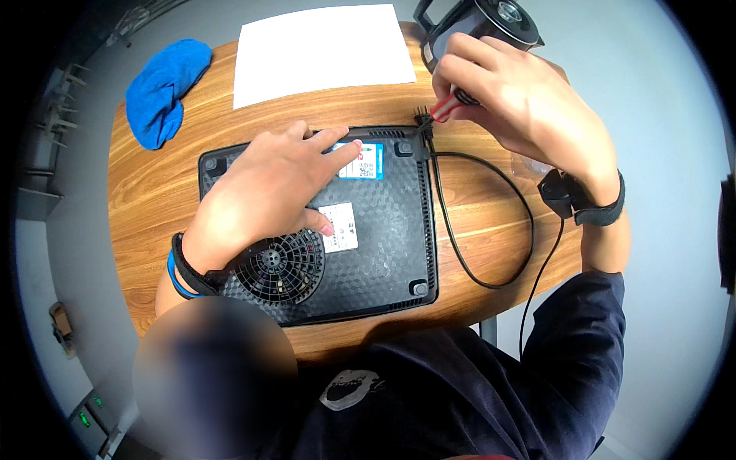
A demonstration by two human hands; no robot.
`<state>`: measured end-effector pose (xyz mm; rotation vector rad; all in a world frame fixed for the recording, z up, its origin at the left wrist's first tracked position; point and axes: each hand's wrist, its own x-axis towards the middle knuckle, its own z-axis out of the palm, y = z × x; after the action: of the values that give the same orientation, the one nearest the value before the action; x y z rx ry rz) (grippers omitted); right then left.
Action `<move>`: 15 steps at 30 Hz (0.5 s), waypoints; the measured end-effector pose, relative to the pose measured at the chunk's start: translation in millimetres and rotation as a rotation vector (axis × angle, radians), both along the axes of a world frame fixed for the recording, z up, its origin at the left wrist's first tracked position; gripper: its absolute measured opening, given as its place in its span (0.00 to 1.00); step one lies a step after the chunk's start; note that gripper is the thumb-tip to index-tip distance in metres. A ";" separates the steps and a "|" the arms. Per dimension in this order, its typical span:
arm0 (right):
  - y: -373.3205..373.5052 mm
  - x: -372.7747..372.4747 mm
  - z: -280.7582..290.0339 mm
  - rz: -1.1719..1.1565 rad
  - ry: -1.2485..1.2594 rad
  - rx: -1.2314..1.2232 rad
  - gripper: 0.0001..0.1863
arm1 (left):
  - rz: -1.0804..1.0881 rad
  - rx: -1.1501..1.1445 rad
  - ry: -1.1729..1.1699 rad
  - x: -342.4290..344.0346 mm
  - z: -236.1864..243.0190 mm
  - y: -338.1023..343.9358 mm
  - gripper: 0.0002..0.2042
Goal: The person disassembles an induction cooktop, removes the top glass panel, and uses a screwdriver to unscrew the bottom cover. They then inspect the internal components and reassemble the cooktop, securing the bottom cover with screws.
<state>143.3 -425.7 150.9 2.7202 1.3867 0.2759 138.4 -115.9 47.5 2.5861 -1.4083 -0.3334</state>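
A black flat appliance [383, 215] lies underside up, showing a round fan grille [272, 264], corner feet and stickers. My left hand [268, 184] rests spread on it, fingertips over the upper sticker. Above its top right corner, my right hand [514, 100] is closed on a red-handled tool [443, 109], apparently a screwdriver; its tip is hard to make out beside the cord entry. A looped black power cord [494, 281] runs from that corner over the wood, its plug partly hidden beside the tool.
The wooden table [138, 230] also holds a blue cloth [165, 92] at back left, a white sheet [322, 54] at the back, a dark electric kettle [483, 23] at back right, and a small clear item [533, 165] partly behind my right wrist.
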 end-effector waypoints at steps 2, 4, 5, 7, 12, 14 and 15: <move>1.5 -0.1 -6.6 -0.113 -0.110 -0.075 0.11 | -0.006 -0.017 -0.009 0.0 0.6 0.9 0.55; -1.4 6.2 -11.1 -0.220 -0.208 -0.190 0.17 | -0.003 -0.005 0.008 0.5 0.7 0.4 0.54; -9.9 12.2 -15.6 -0.220 -0.313 -0.224 0.26 | -0.001 -0.001 0.016 1.1 0.7 0.1 0.54; -14.1 17.8 -17.5 -0.257 -0.296 -0.214 0.28 | -0.011 -0.036 -0.010 1.6 -3.1 2.1 0.54; -9.5 9.0 -11.2 -0.217 -0.211 -0.195 0.24 | -0.013 -0.052 -0.028 -0.2 -4.2 3.7 0.54; -5.0 -4.5 -10.8 -0.189 -0.183 -0.114 0.20 | -0.022 -0.052 -0.035 0.3 -6.5 4.0 0.55; -2.9 -12.9 -8.1 -0.270 -0.159 -0.191 0.20 | -0.020 -0.048 -0.032 0.6 -6.6 3.8 0.55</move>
<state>130.5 -428.6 142.8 2.6198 0.9404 0.3147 139.0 -112.1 40.8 2.5512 -1.4358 -0.2588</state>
